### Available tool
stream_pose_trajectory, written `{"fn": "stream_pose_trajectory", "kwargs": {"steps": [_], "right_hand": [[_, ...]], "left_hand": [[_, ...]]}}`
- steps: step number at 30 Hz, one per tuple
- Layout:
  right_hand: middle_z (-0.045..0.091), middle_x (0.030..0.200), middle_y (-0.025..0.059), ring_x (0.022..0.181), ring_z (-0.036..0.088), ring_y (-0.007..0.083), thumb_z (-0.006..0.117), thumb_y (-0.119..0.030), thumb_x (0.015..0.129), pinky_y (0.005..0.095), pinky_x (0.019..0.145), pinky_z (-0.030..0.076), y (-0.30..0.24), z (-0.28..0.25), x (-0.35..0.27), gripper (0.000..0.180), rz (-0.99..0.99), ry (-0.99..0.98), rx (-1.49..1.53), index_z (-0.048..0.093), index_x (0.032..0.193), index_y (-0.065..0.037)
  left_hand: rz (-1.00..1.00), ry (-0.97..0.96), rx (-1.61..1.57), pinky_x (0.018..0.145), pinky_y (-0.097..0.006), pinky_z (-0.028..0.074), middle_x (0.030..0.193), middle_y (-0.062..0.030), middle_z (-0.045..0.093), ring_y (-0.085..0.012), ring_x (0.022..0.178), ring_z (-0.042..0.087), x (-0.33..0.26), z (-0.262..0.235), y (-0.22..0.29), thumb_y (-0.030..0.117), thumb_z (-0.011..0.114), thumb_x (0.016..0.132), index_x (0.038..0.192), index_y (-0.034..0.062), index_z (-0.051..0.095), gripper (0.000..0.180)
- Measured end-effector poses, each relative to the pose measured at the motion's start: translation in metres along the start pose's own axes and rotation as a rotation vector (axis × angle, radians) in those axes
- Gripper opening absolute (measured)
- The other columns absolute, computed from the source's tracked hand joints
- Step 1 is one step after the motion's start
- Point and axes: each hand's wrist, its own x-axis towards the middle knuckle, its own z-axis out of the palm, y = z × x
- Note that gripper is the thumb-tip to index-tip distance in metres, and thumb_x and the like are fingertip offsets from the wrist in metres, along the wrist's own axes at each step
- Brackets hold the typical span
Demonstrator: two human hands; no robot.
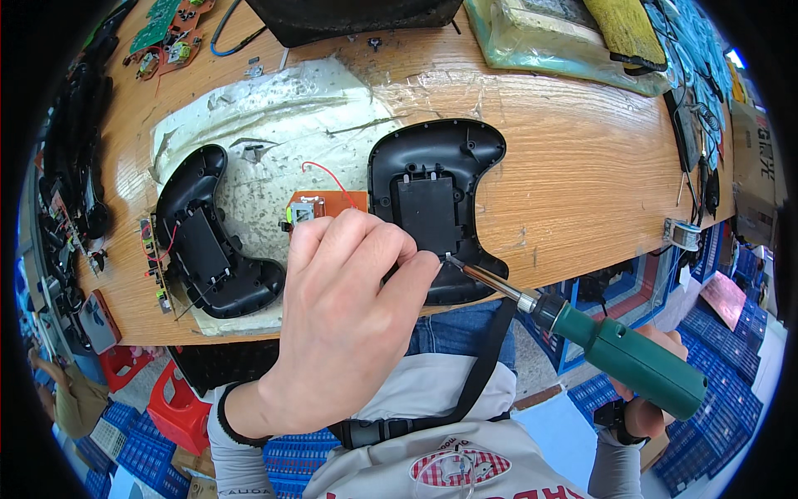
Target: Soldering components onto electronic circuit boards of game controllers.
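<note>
A black plastic gamepad-shaped shell (486, 208) lies inner side up at the middle of the table, with a rectangular compartment (424, 212) in it. My left hand (345, 303) is over its left side, thumb and fingertips pinched by the compartment's lower edge; whatever they hold is too small to make out. With my right hand (672, 339) I grip a soldering iron (632, 353) by its green handle, and its tip meets a small metal contact (450, 255) there. An orange-brown circuit board (332, 200) with a red wire lies partly under my left hand.
A second black shell (187, 179) rests on a stained white sheet (274, 108), with a circuit board (154, 266) at its left. A solder spool (682, 234) is at the right edge. A black bin (357, 21) and a yellow glove (628, 33) lie at the back.
</note>
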Motion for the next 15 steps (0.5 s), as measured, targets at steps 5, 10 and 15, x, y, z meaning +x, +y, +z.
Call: {"fn": "stream_pose_trajectory", "kwargs": {"steps": [5, 10, 15], "right_hand": [[0.066, 0.065, 0.0039, 0.048, 0.059, 0.0073, 0.066, -0.074, 0.050, 0.0163, 0.043, 0.043, 0.0013, 0.0012, -0.0020, 0.088, 0.023, 0.032, 0.039, 0.058, 0.091, 0.004], [0.066, 0.066, 0.0050, 0.048, 0.059, 0.0073, 0.068, -0.073, 0.051, 0.0159, 0.043, 0.044, 0.0038, 0.0025, 0.0004, 0.088, -0.011, 0.009, 0.072, 0.058, 0.091, 0.004], [0.067, 0.068, 0.0063, 0.053, 0.062, 0.0084, 0.070, -0.070, 0.051, 0.0179, 0.046, 0.046, 0.0012, 0.0003, 0.0026, 0.087, 0.028, -0.043, 0.116, 0.058, 0.093, 0.006]], "left_hand": [[0.002, -0.007, 0.012, 0.068, -0.033, 0.035, 0.075, -0.0009, 0.054, -0.0195, 0.075, 0.051, -0.0001, -0.0005, -0.0002, 0.005, 0.072, 0.065, 0.076, 0.0069, 0.064, 0.014], [0.001, -0.011, 0.017, 0.068, -0.033, 0.035, 0.075, -0.0006, 0.054, -0.0192, 0.074, 0.051, 0.0004, -0.0004, 0.0001, 0.005, 0.072, 0.065, 0.076, 0.0069, 0.064, 0.014], [-0.003, -0.007, 0.011, 0.067, -0.032, 0.034, 0.074, -0.0004, 0.054, -0.0188, 0.074, 0.051, 0.0000, -0.0002, -0.0001, 0.005, 0.072, 0.065, 0.076, 0.0071, 0.064, 0.013]]}}
